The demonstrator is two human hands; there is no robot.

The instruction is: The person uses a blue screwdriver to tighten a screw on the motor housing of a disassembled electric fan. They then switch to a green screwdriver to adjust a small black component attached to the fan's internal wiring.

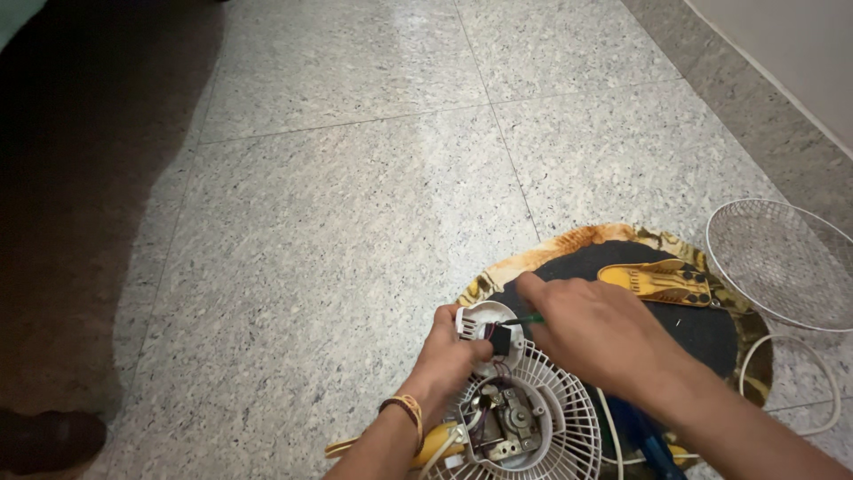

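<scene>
A small white motor cover point(487, 322) with a black part and red wires sits at the top of a white fan grille point(560, 418), low in view on a round dark mat point(702, 333) on the speckled floor point(355, 204). The left hand point(449, 356) clasps the cover in a closed grip. The right hand point(595, 329) pinches a green-handled screwdriver point(524, 319), tip at the black part. A yellow tool point(657, 283) lies on the mat; a wire guard point(786, 262) rests beside it.

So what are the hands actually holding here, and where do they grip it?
The left hand grips the white round motor cover by its rim. The right hand holds a green-handled screwdriver by the handle, tip at the cover.
</scene>
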